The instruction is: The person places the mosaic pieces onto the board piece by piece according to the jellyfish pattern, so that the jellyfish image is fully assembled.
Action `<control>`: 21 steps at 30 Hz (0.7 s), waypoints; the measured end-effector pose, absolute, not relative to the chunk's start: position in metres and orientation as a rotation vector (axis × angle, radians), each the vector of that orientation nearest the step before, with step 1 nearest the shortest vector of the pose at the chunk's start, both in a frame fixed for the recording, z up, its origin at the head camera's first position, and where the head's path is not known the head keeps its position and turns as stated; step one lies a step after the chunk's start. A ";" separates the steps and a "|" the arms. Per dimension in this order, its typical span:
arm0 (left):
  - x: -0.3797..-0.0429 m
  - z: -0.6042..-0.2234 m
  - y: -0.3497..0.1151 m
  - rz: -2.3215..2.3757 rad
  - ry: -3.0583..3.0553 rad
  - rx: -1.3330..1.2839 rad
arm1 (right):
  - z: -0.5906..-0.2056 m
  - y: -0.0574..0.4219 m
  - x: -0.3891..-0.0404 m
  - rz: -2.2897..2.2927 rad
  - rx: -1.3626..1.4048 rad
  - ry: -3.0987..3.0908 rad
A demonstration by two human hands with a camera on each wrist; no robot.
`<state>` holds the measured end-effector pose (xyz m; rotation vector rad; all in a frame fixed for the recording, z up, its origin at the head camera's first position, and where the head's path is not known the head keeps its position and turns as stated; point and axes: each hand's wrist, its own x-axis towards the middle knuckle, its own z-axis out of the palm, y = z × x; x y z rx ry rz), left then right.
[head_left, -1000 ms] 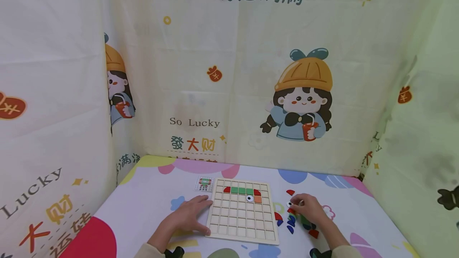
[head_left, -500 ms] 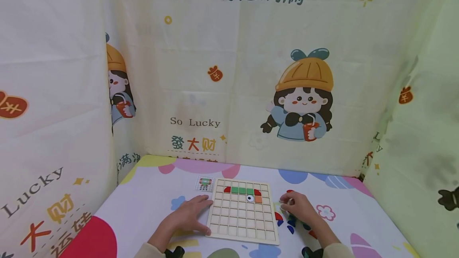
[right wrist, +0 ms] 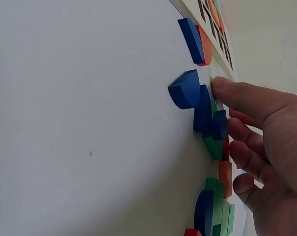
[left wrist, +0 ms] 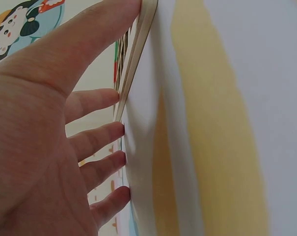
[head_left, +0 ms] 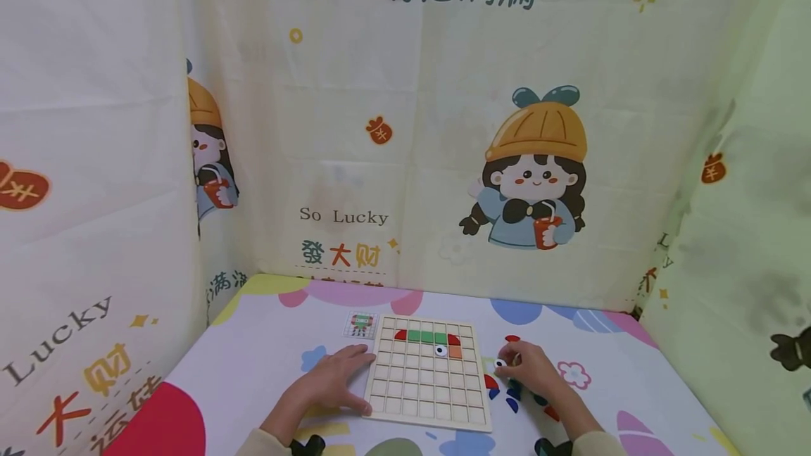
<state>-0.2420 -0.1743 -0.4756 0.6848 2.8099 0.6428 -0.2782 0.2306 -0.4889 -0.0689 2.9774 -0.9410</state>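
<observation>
A square wooden grid board lies on the table in the head view. Its upper part holds a row of green squares between red curved pieces, with a round-eye tile and an orange square below. My left hand rests at the board's left edge, fingers spread; in the left wrist view the thumb touches the board's rim. Right of the board, my right hand pinches a second white eye tile between thumb and fingertips, over the loose pieces. The right wrist view hides this tile behind the thumb.
Loose blue, green and red pieces lie beside and under the right hand. One red piece lies farther back. A small picture card of a robot figure sits at the board's top left. Printed cloth walls surround the table.
My right hand has moved left, closer to the board, carrying the eye tile away from the pile. The left hand and the board have stayed still.
</observation>
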 end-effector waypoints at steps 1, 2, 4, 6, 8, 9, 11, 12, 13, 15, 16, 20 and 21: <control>-0.242 -0.475 -0.174 0.644 2.807 0.684 | -0.489 0.230 -0.278 -0.941 -0.068 2.979; -0.242 -0.475 -0.174 0.645 2.805 0.684 | -0.489 0.229 -0.278 -0.945 -0.066 2.979; -0.242 -0.475 -0.174 0.650 2.801 0.679 | -0.489 0.228 -0.278 -0.949 -0.074 2.984; -0.242 -0.474 -0.175 0.654 2.800 0.674 | -0.489 0.228 -0.278 -0.946 -0.081 2.990; -0.241 -0.474 -0.175 0.659 2.799 0.670 | -0.488 0.227 -0.278 -0.942 -0.092 3.000; -0.241 -0.474 -0.175 0.663 2.796 0.668 | -0.488 0.226 -0.278 -0.940 -0.099 3.006; -0.241 -0.474 -0.175 0.666 2.795 0.669 | -0.488 0.224 -0.278 -0.944 -0.097 3.012; -0.241 -0.474 -0.175 0.666 2.793 0.668 | -0.487 0.223 -0.278 -0.950 -0.104 3.015; -0.241 -0.474 -0.175 0.664 2.794 0.670 | -0.486 0.221 -0.278 -0.959 -0.098 3.013; -0.241 -0.474 -0.175 0.659 2.797 0.672 | -0.484 0.217 -0.278 -0.979 -0.102 3.008; -0.242 -0.475 -0.175 0.659 2.798 0.672 | -0.483 0.215 -0.278 -0.984 -0.104 3.006; -0.242 -0.476 -0.175 0.652 2.802 0.674 | -0.481 0.206 -0.279 -0.990 -0.136 3.003; -0.242 -0.476 -0.175 0.654 2.800 0.673 | -0.481 0.204 -0.279 -0.987 -0.144 3.003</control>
